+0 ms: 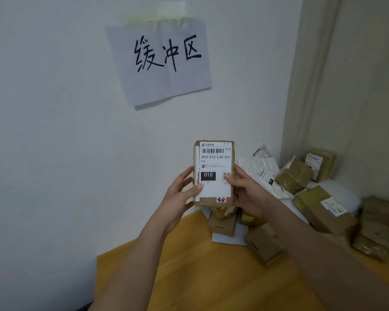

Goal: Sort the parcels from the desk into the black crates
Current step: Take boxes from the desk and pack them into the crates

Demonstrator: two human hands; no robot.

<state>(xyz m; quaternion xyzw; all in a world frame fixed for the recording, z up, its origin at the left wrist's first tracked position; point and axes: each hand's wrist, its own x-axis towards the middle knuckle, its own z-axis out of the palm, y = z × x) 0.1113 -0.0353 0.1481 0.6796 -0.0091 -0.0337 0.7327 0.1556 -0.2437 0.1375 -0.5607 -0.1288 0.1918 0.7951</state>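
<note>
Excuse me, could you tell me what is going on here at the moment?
A person holds a brown parcel upright in front of the wall, left hand and right hand gripping its sides, its label marked 010 facing the camera. More parcels lie heaped on the wooden desk. No black crates are in view.

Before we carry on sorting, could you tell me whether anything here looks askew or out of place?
The wall sign hangs tilted, its lower edge lifting off the wall. On the desk the parcels lie in a jumbled heap, several tipped at angles. The held parcel looks intact, upright between both hands.
</note>
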